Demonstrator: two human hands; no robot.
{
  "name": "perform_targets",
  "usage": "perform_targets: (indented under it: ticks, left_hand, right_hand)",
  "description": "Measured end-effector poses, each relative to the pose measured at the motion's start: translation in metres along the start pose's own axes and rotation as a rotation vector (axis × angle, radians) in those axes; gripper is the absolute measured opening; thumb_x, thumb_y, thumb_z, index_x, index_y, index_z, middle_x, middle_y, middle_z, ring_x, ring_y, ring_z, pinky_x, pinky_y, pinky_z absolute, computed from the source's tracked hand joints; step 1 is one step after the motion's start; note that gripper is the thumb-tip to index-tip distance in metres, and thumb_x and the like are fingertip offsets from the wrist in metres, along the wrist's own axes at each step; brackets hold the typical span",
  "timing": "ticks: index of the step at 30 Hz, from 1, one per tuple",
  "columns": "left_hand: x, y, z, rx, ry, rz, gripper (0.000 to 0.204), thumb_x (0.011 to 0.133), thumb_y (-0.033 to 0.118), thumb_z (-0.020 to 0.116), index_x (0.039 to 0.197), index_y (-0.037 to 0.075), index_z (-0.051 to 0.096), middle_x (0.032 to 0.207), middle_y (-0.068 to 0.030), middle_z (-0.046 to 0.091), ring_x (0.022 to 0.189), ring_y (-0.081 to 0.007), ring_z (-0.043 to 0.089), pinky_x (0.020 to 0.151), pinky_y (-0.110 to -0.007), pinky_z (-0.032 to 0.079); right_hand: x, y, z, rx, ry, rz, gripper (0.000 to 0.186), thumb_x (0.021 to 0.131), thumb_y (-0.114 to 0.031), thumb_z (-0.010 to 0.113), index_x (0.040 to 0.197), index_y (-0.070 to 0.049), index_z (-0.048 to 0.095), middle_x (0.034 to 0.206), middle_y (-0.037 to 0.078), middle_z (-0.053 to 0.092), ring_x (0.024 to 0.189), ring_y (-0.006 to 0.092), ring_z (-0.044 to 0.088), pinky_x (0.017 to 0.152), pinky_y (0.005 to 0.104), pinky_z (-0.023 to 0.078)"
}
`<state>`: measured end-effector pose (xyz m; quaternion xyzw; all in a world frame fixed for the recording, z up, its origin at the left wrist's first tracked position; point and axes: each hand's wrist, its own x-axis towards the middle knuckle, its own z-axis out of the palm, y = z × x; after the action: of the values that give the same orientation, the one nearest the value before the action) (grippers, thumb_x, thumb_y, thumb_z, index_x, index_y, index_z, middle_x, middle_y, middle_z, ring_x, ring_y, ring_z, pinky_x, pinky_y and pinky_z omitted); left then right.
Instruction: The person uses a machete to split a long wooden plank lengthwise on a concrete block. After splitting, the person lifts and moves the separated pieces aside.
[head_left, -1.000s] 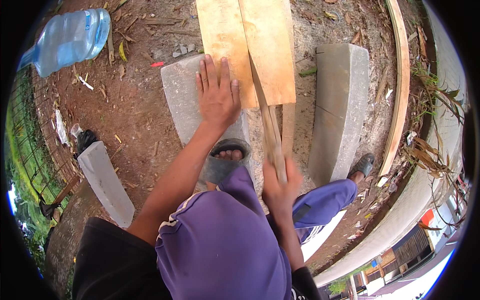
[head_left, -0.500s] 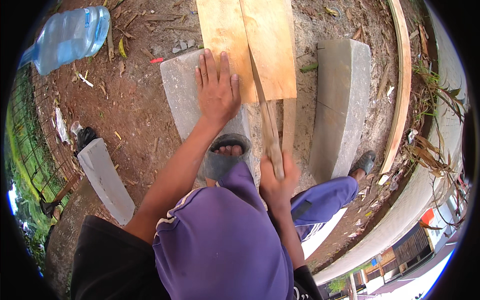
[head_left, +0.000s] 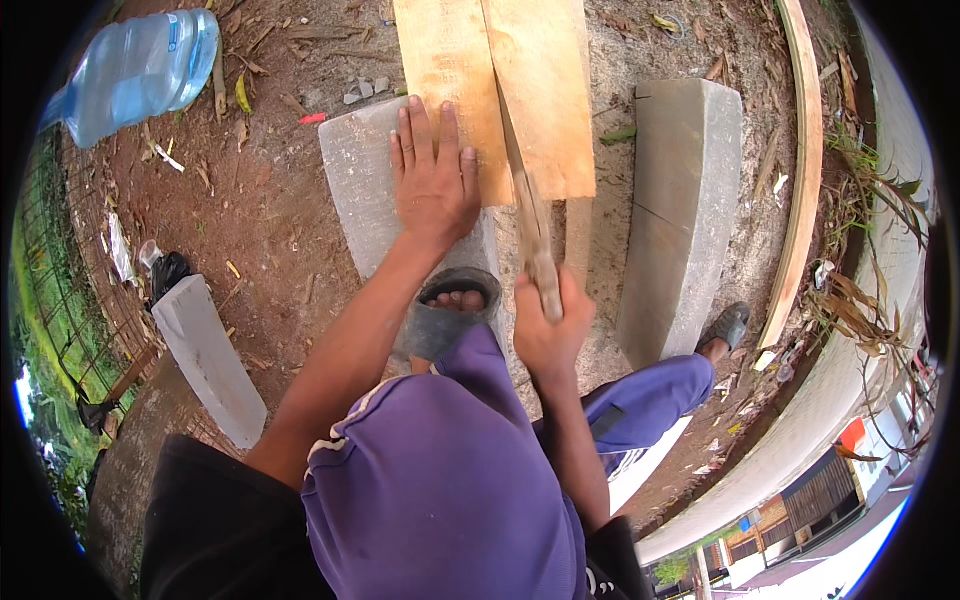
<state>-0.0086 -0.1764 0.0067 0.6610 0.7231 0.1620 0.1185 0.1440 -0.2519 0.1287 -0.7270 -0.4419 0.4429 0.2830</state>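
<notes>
A pale wooden board (head_left: 545,110) has a long cut running lengthwise through it. In that cut sits the blade of a handsaw (head_left: 538,240), and my right hand (head_left: 552,335) is wrapped round its wooden handle. My left hand (head_left: 435,185) lies flat with fingers stretched, pressing on the board's left edge and on the grey concrete block (head_left: 355,165) under it. Just below that hand, my sandalled foot (head_left: 450,310) rests on the same block. The blade's far part is hidden in the board.
To the right stands another long grey block (head_left: 685,200), with my other foot (head_left: 730,325) beyond its near end. A long timber strip (head_left: 803,170) lies along the right. At the upper left is a blue water bottle (head_left: 145,75); a smaller grey block (head_left: 212,360) is at the lower left.
My right hand has pushed the saw forward, away from my body, and deeper along the cut. The left hand stays in place on the board.
</notes>
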Motion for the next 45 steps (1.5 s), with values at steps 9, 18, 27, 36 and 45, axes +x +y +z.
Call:
perform_targets:
  ticks: [9,18,27,36,45]
  left_hand:
    - [-0.002,0.001,-0.005,-0.015,-0.011,0.000,0.058,0.105,0.030,0.041,0.155,0.000,0.037,0.163,-0.0330,0.020,0.151,-0.0506,0.020,0.121,-0.061,0.017]
    - [0.003,-0.007,-0.002,0.004,0.009,0.003,0.059,0.106,0.031,0.039,0.155,0.000,0.037,0.163,-0.0336,0.020,0.151,-0.0515,0.020,0.121,-0.061,0.017]
    - [0.001,0.001,-0.005,0.006,-0.037,-0.023,0.059,0.105,0.032,0.040,0.155,0.000,0.037,0.163,-0.0324,0.020,0.151,-0.0501,0.020,0.122,-0.059,0.016]
    - [0.000,0.000,-0.003,0.009,-0.019,-0.027,0.058,0.105,0.030,0.040,0.155,0.000,0.037,0.164,-0.0322,0.019,0.152,-0.0498,0.019,0.123,-0.059,0.016]
    - [-0.002,0.000,-0.002,0.025,-0.027,-0.010,0.059,0.105,0.030,0.040,0.156,0.001,0.036,0.164,-0.0321,0.019,0.152,-0.0498,0.018,0.123,-0.059,0.015]
  right_hand:
    - [-0.134,-0.001,-0.094,-0.159,-0.084,0.101,0.015,0.077,-0.004,0.071,0.072,-0.004,0.057,0.054,0.009,0.053,0.044,0.0179,0.056,0.045,0.0349,0.041]
    - [-0.057,0.015,-0.039,-0.100,-0.043,-0.086,0.021,0.083,-0.002,0.069,0.072,-0.002,0.052,0.053,0.009,0.049,0.047,0.0119,0.052,0.047,0.0327,0.041]
    - [-0.019,0.023,-0.011,-0.018,-0.003,0.025,0.014,0.085,-0.004,0.069,0.078,0.000,0.057,0.059,0.008,0.056,0.053,0.0098,0.053,0.049,0.0314,0.042]
    - [-0.119,0.043,-0.081,-0.127,-0.058,0.017,0.013,0.078,0.002,0.068,0.073,-0.001,0.057,0.055,0.009,0.050,0.045,0.0159,0.053,0.046,0.0328,0.040]
    - [0.012,0.023,0.009,0.139,0.009,0.038,0.014,0.088,-0.004,0.065,0.077,-0.001,0.056,0.059,0.010,0.053,0.053,0.0129,0.050,0.048,0.0360,0.039]
